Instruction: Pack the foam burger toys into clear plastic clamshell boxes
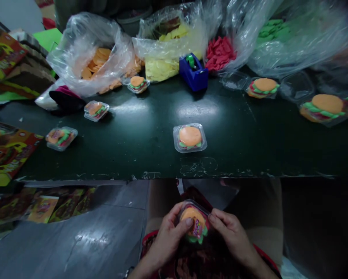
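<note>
Both my hands hold one small clear plastic case with a toy burger (193, 224) over my lap, below the table edge. My left hand (168, 236) grips its left side with the thumb pressed on the orange bun. My right hand (232, 232) pinches its right edge, fingers curled. A closed case with a burger (190, 137) lies on the dark green table (144, 131) straight ahead of me.
More burger cases (61, 137) (96, 110) (138, 84) (262, 87) (324, 107) are scattered on the table. Clear bags of orange (95, 64), yellow (168, 50), red (220, 52) and green (274, 31) pieces line the back. A blue tape dispenser (193, 71) stands there. Printed cartons (8, 153) lie at left.
</note>
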Tool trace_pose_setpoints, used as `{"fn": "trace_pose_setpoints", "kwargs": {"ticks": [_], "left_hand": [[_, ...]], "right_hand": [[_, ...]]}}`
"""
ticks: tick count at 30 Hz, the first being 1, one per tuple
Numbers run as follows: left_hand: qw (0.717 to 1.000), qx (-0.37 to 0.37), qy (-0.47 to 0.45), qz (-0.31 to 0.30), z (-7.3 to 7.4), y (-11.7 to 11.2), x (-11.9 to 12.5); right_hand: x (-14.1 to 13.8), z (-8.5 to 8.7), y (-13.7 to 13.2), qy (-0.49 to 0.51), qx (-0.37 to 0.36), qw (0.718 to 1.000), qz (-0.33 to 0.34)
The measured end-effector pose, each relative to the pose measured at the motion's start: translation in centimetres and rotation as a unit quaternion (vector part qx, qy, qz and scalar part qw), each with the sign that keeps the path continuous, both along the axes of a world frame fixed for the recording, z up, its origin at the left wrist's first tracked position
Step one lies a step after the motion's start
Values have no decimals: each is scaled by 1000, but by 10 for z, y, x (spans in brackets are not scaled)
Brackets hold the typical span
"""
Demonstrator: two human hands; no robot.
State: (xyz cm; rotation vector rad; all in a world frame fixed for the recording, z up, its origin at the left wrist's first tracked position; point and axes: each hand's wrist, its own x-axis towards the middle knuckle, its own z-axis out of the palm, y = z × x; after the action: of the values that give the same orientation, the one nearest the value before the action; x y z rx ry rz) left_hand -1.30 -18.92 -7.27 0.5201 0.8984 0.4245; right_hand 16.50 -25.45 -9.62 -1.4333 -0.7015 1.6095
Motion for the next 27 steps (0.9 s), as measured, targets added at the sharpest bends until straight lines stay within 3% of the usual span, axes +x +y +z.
{"fn": "trace_pose_setpoints", "kwargs": {"ticks": [3, 7, 12, 17, 21, 25, 27], "left_hand": [[998, -33, -46, 25, 1, 3, 3], [996, 15, 36, 80, -3, 4, 12], [987, 67, 109, 97, -6, 4, 26], [989, 61, 110, 78, 5, 7, 32], [990, 75, 97, 65, 6, 5, 33], [991, 86, 90, 53, -8, -2, 30], [995, 75, 68, 18, -12, 1, 27]], "right_hand": [[6, -13, -2, 65, -17, 994, -84], [8, -21, -6, 86, -14, 980, -180], [12, -14, -17, -42, 45, 988, -142], [16, -8, -31, -109, 62, 983, -137], [12, -10, -42, -78, 43, 987, -136], [15, -21, -36, 29, 11, 987, -157], [24, -25, -29, 79, 4, 988, -132]]}}
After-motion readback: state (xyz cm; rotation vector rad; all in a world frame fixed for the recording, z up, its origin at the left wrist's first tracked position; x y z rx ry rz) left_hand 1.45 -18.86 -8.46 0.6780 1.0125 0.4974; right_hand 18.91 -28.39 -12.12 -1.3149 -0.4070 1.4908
